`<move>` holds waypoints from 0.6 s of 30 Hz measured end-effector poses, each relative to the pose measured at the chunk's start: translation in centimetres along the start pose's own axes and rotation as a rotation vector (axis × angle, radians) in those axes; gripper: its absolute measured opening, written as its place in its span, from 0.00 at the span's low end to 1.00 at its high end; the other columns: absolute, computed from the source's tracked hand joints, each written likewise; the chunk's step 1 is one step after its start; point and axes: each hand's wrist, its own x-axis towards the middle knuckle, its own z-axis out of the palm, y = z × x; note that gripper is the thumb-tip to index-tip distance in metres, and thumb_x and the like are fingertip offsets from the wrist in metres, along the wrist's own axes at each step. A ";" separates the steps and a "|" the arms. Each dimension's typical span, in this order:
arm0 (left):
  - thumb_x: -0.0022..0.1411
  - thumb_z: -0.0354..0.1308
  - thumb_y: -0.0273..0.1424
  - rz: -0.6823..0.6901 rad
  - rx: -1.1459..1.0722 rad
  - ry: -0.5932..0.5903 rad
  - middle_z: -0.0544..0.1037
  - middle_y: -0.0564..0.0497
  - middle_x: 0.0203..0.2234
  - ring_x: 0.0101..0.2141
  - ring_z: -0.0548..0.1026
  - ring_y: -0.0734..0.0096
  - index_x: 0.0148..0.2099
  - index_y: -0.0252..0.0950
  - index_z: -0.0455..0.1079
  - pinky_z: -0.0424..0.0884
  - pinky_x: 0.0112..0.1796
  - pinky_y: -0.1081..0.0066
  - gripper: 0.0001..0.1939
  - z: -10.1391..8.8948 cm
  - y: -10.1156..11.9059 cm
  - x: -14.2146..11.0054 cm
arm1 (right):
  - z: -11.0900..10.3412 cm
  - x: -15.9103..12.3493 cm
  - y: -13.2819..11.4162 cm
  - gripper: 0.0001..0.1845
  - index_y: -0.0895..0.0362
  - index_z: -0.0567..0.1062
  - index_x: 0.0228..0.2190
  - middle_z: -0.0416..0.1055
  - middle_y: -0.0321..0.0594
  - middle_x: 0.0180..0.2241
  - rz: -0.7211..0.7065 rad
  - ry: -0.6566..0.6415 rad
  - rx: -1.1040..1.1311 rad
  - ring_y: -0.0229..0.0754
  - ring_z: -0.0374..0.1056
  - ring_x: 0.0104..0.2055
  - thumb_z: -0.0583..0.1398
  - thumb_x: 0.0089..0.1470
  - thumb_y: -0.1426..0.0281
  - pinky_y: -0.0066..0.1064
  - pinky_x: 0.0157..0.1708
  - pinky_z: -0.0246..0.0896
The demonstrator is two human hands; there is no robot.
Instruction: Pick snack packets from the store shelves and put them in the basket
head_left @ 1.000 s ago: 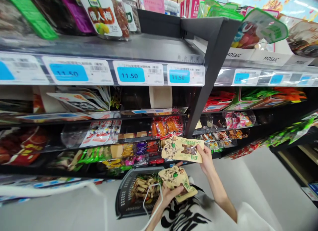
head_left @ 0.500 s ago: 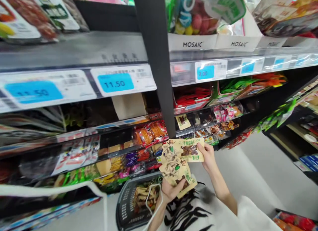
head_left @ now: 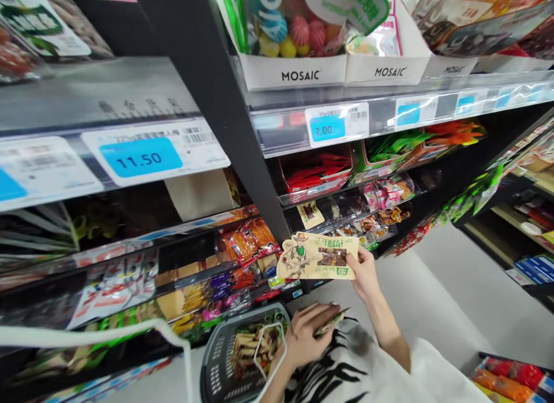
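Note:
My right hand (head_left: 364, 271) pinches the right end of a tan snack packet (head_left: 318, 257) with a cartoon figure, held up flat in front of the lower shelves. My left hand (head_left: 308, 335) is closed on a second tan packet (head_left: 330, 323), now turned edge-on and low against my black-and-white patterned top, so only its thin edge shows. Just left of that hand sits a dark shopping basket (head_left: 216, 357) with packets inside and a white wire handle.
Store shelves packed with snack bags fill the left and middle, split by a black upright post (head_left: 225, 114). Price tags read 11.50 (head_left: 141, 157) and 2.00 (head_left: 324, 129). White MOSAIC boxes (head_left: 298, 74) sit on top. Grey aisle floor (head_left: 454, 287) opens to the right.
The view has swung right along the shelves. My left hand has lowered its packet and turned it edge-on toward my body. The right hand's packet stays raised.

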 end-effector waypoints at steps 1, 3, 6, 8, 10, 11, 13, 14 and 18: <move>0.62 0.59 0.28 -0.008 -0.008 0.011 0.84 0.49 0.44 0.44 0.82 0.63 0.56 0.44 0.74 0.79 0.48 0.64 0.20 0.0 0.0 0.1 | -0.1 -0.1 0.0 0.26 0.57 0.81 0.38 0.81 0.41 0.32 -0.010 -0.018 -0.016 0.43 0.75 0.28 0.76 0.35 0.60 0.31 0.28 0.72; 0.63 0.59 0.27 -0.024 -0.046 0.048 0.84 0.48 0.44 0.44 0.82 0.62 0.55 0.43 0.75 0.78 0.50 0.62 0.19 -0.2 -0.1 0.4 | -0.3 -0.4 -0.2 0.29 0.57 0.80 0.39 0.81 0.41 0.34 -0.027 -0.046 -0.055 0.44 0.75 0.30 0.77 0.32 0.63 0.32 0.30 0.72; 0.63 0.59 0.26 -0.071 -0.150 0.101 0.84 0.46 0.43 0.43 0.82 0.60 0.53 0.42 0.76 0.76 0.52 0.58 0.17 -0.2 -0.3 0.2 | -0.2 -1.3 -0.8 0.26 0.55 0.80 0.40 0.81 0.40 0.36 -0.156 -0.014 -0.158 0.43 0.76 0.32 0.76 0.36 0.67 0.32 0.33 0.72; 0.63 0.60 0.28 -0.184 -0.251 0.121 0.84 0.46 0.42 0.44 0.82 0.58 0.51 0.42 0.77 0.75 0.52 0.58 0.15 0.2 -0.3 -0.4 | 0.1 -2.1 -1.3 0.16 0.54 0.81 0.34 0.80 0.39 0.34 -0.362 -0.003 -0.259 0.43 0.75 0.34 0.75 0.40 0.68 0.34 0.36 0.71; 0.64 0.60 0.31 -0.384 -0.406 0.223 0.83 0.45 0.44 0.46 0.81 0.57 0.56 0.42 0.74 0.75 0.51 0.59 0.18 0.7 0.0 -1.0 | 0.6 -2.9 -1.5 0.07 0.52 0.81 0.28 0.79 0.39 0.29 -0.589 -0.080 -0.331 0.45 0.75 0.35 0.73 0.45 0.66 0.38 0.38 0.71; 0.64 0.60 0.33 -0.489 -0.501 0.319 0.82 0.44 0.47 0.48 0.80 0.57 0.61 0.42 0.69 0.75 0.51 0.59 0.23 1.0 0.2 -1.1 | 0.8 -3.2 -1.5 0.06 0.51 0.82 0.27 0.79 0.39 0.27 -0.683 -0.147 -0.349 0.47 0.75 0.37 0.72 0.48 0.64 0.42 0.40 0.71; 0.62 0.63 0.37 -0.647 -0.687 0.553 0.77 0.41 0.54 0.52 0.78 0.56 0.71 0.43 0.51 0.74 0.52 0.59 0.39 1.3 0.5 -0.8 | 1.2 -3.8 -1.1 0.06 0.48 0.83 0.28 0.79 0.40 0.25 -0.818 -0.282 -0.385 0.52 0.75 0.42 0.68 0.54 0.61 0.49 0.45 0.69; 0.60 0.65 0.39 -0.685 -0.758 0.656 0.75 0.40 0.57 0.54 0.76 0.56 0.73 0.44 0.43 0.73 0.53 0.58 0.46 1.2 0.6 -0.6 | 1.4 -4.0 -0.7 0.07 0.46 0.84 0.29 0.79 0.40 0.26 -0.870 -0.334 -0.423 0.53 0.74 0.46 0.66 0.56 0.60 0.52 0.49 0.68; 0.52 0.70 0.44 -0.787 -0.872 0.813 0.78 0.40 0.52 0.54 0.75 0.50 0.66 0.40 0.60 0.71 0.54 0.57 0.43 0.5 0.4 0.1 | 1.6 -4.4 1.1 0.10 0.41 0.84 0.34 0.80 0.38 0.41 -0.990 -0.529 -0.642 0.51 0.67 0.57 0.61 0.62 0.65 0.54 0.58 0.62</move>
